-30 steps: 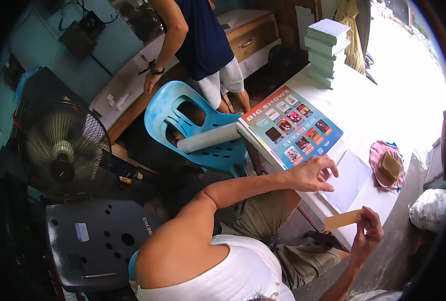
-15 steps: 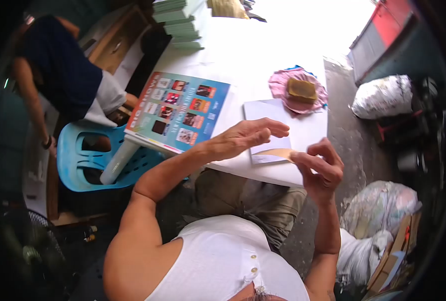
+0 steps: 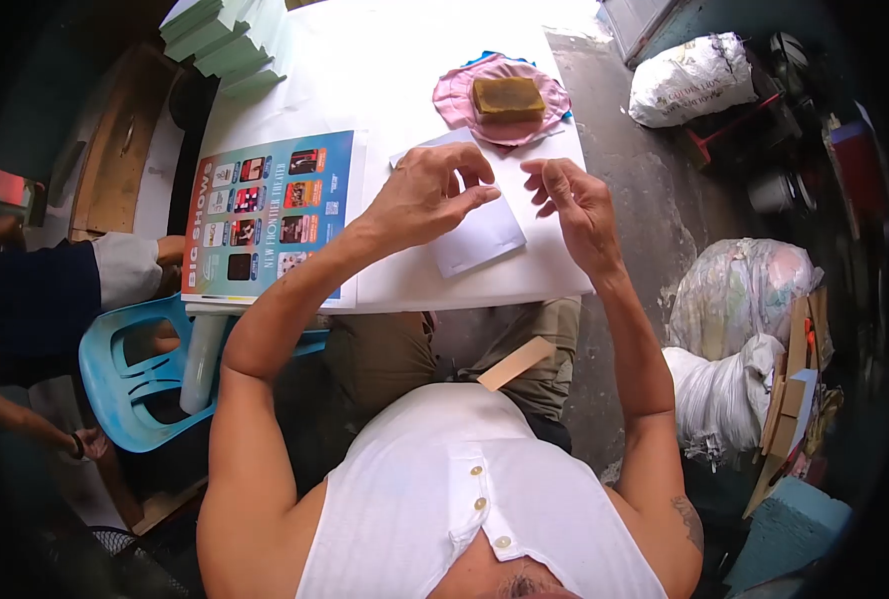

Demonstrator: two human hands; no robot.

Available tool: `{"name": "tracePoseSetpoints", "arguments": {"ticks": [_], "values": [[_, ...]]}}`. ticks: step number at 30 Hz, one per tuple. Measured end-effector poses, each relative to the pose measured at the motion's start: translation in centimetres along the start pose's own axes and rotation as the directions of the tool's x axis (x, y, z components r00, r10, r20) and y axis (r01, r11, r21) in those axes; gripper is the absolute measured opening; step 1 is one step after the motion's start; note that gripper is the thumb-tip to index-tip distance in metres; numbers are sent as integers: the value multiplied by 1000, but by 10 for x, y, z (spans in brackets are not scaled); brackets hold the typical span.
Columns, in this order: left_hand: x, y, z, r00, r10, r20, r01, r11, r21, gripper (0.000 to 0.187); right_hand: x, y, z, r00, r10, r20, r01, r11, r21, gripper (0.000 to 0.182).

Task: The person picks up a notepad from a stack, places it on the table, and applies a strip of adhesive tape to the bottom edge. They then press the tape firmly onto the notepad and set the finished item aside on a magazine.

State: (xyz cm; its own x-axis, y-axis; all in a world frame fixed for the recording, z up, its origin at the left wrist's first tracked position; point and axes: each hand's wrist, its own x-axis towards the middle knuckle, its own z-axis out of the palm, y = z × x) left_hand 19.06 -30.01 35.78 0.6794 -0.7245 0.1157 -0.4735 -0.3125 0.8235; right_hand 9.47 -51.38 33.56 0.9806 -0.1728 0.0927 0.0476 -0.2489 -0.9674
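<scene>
My left hand [image 3: 434,198] hovers over a pale stack of paper [image 3: 479,242], its fingers curled with a gap to the thumb and nothing visible in it. Off the stack's right side, my right hand [image 3: 576,212] is held up with fingers bent and apart, holding nothing. A tan strip [image 3: 517,363] shows over my lap, below the table edge. Beyond the hands, a brownish block [image 3: 507,100] rests on a crumpled pink cloth [image 3: 454,92]. Part of the paper stack is hidden by my left hand.
On the white table [image 3: 394,285] lie printed poster sheets [image 3: 275,215] at left, with a pile of pale green stacks [image 3: 230,45] behind. A blue plastic chair [image 3: 115,369] and another person [image 3: 40,299] are at left. Filled sacks [image 3: 744,295] stand on the floor at right.
My right hand has let go of the tan strip, which is now over my lap. The paper stack sits turned at a different angle. The view has shifted, and the other person has moved lower.
</scene>
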Motion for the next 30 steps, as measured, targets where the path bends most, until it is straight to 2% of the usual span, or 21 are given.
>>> {"name": "tracePoseSetpoints", "arguments": {"ticks": [1, 2, 3, 4, 5, 6, 7, 8, 10, 11, 12, 14, 17, 19, 20, 21, 23, 24, 27, 30], "values": [[-10, 3, 8, 976, 185, -114, -173, 979, 110, 17, -10, -4, 1, 948, -266, -175, 212, 938, -274, 39], [-26, 10, 17, 911, 362, -195, -318, 921, 223, 16, -19, 16, -7, 745, -524, -413, 346, 832, -433, 31], [-47, 22, 21, 873, 441, -210, -381, 883, 273, 18, -52, 42, -15, 623, -426, -656, 124, 882, -455, 28], [-73, 28, 28, 832, 510, -217, -451, 851, 270, 19, -85, 73, -24, 421, -350, -837, -94, 901, -423, 25], [-106, 24, 47, 839, 477, -261, -464, 878, 114, 23, -122, 125, -27, 496, -102, -862, -210, 949, -234, 23], [-136, 10, 68, 901, 405, -153, -417, 907, -59, 26, -159, 186, -23, 531, 151, -834, -320, 947, -32, 22], [-155, 6, 87, 983, 138, 120, -116, 978, -175, 28, -184, 218, -15, 523, 392, -757, -423, 890, 169, 20], [-167, -12, 110, 903, -114, 413, 185, 973, -136, 35, -195, 223, -11, 560, 370, -742, -437, 892, 115, 20], [-180, -56, 135, 821, -67, 568, -2, 993, 120, 45, -204, 227, -6, 653, 335, -680, -462, 887, -7, 21], [-182, -69, 140, 808, -103, 580, -26, 977, 210, 53, -195, 215, -8, 695, 307, -651, -427, 904, -30, 22], [-170, -59, 134, 844, -72, 531, -37, 981, 191, 53, -184, 202, -12, 729, 281, -624, -393, 918, -47, 23], [-149, -38, 124, 855, -31, 517, -34, 993, 116, 49, -175, 201, -17, 769, 308, -560, -403, 914, -51, 28], [-125, -3, 107, 846, -62, 530, 60, 998, 22, 42, -168, 199, -18, 847, 219, -484, -357, 910, -213, 29], [-123, -2, 102, 862, -72, 503, 80, 997, 6, 38, -171, 205, -15, 922, 216, -321, -337, 857, -390, 26], [-126, -8, 100, 881, -43, 471, 36, 999, 23, 39, -172, 211, -11, 947, 223, -232, -310, 823, -476, 24], [-132, -16, 97, 898, -14, 439, -4, 999, 40, 39, -176, 220, 3, 972, 89, -219, -199, 807, -555, 16], [-141, -9, 86, 927, 23, 375, -64, 993, 98, 37, -184, 229, 36, 983, 185, 9, -138, 764, -631, 17], [-151, -8, 82, 945, -4, 328, -29, 995, 97, 37, -185, 235, 51, 964, 236, 123, -96, 740, -666, 18], [-185, -4, 75, 980, -92, 176, 73, 991, 109, 30, -186, 284, 100, 921, 128, 367, 100, 835, -541, 19], [-218, -6, 75, 991, -110, 74, 100, 988, 121, 31, -167, 314, 135, 945, 45, 325, 127, 863, -490, 26]]}}
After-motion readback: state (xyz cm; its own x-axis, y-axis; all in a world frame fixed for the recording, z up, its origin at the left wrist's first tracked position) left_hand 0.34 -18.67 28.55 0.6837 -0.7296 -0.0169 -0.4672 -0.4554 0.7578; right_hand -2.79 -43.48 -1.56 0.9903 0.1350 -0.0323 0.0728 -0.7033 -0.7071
